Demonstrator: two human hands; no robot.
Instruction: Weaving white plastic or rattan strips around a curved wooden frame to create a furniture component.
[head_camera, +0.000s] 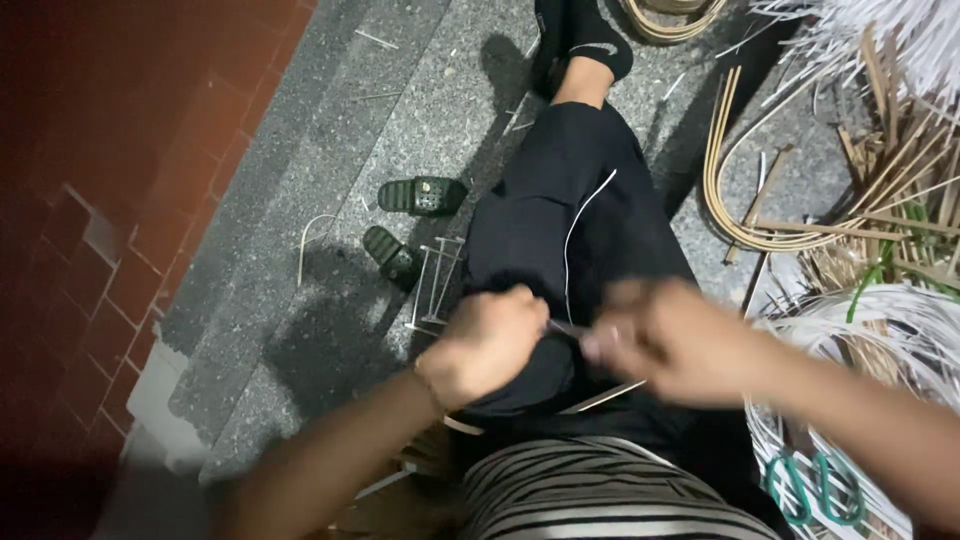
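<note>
My left hand (490, 345) is closed in a fist over my lap, gripping one end of a thin dark strip (565, 328). My right hand (665, 340), blurred by motion, pinches the other end of the same strip just to the right. Both hands hover above my black trousers (570, 220). A pale cane strip (605, 397) lies across my lap beneath the hands. My striped shirt (600, 500) fills the bottom of the view.
Two dark green slippers (420, 195) and a small wire frame (435, 285) lie on the grey stone floor at left. Bent cane hoops (740, 200), bundles of white strips (880, 330) and green-handled scissors (815, 490) crowd the right. Red brick paving (100, 200) borders the left.
</note>
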